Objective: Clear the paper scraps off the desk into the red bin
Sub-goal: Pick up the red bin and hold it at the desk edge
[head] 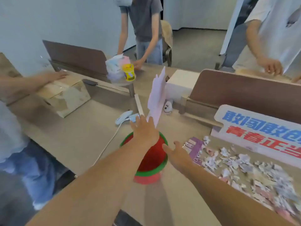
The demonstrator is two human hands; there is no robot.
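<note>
From where I watch, the round red plastic bin with the green rim [154, 154] stands on the pale wooden bench [78, 136] straight ahead of me, and the heap of torn and crumpled white and pinkish paper scraps [254, 170] lies to its right, spreading along the bench toward the near right edge, in front of the white sign board with blue and red lettering [260, 129]. A purple printed packet [194, 150] sits at the heap's near-left end, just beside the bin.

That makes my right hand [177, 154] the nearer grip: it is stretched out low, palm down, fingers spread and holding nothing, its fingertips at the bin's right rim and the scraps immediately to its right. My left hand [144, 130] reaches across over the bin's far rim, fingers extended and empty as far as I can tell; the tall pale paper sheet [157, 95] stands just beyond it, and I cannot say whether they touch.

I judge the coming move a rightward-to-leftward sweep: right hand rakes scraps toward the bin while the left steadies it. No scraps show inside the bin yet.
</note>
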